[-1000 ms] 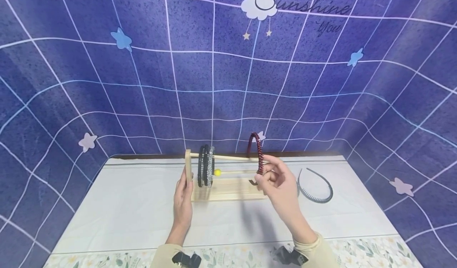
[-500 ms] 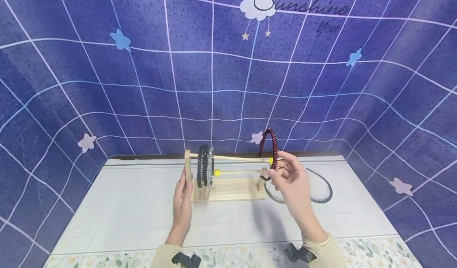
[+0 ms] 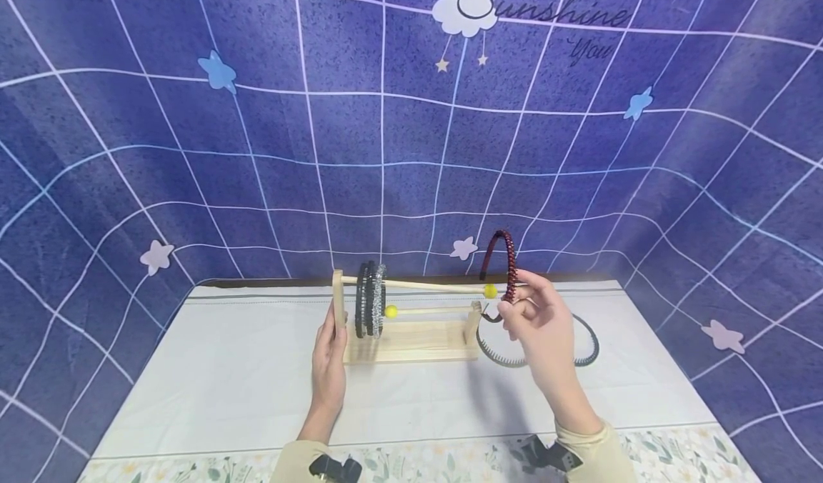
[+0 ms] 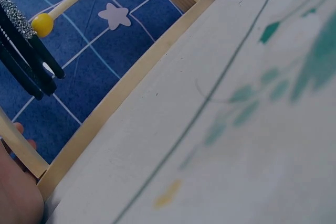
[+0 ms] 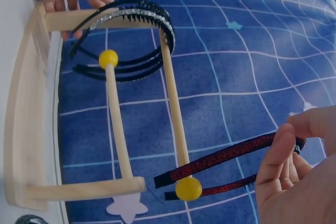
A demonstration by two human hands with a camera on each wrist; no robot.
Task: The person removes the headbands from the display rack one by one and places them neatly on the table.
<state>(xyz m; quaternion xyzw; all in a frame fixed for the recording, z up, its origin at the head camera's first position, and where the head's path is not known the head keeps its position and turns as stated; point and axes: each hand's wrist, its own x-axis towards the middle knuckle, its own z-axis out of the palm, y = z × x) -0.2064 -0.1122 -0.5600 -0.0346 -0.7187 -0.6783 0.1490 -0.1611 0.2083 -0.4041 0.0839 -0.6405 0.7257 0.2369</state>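
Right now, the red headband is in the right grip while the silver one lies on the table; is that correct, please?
Not quite: the head view shows the silver headband hanging on the upper rod; the red headband is indeed in the right grip.

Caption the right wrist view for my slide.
Right hand pinches a glittery dark-red curved headband near the round yellow ball tipping a pale wooden rod.

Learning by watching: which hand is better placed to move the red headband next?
Probably the right hand: it pinches the red headband near a yellow knob. The left hand grips the stand at its other end.
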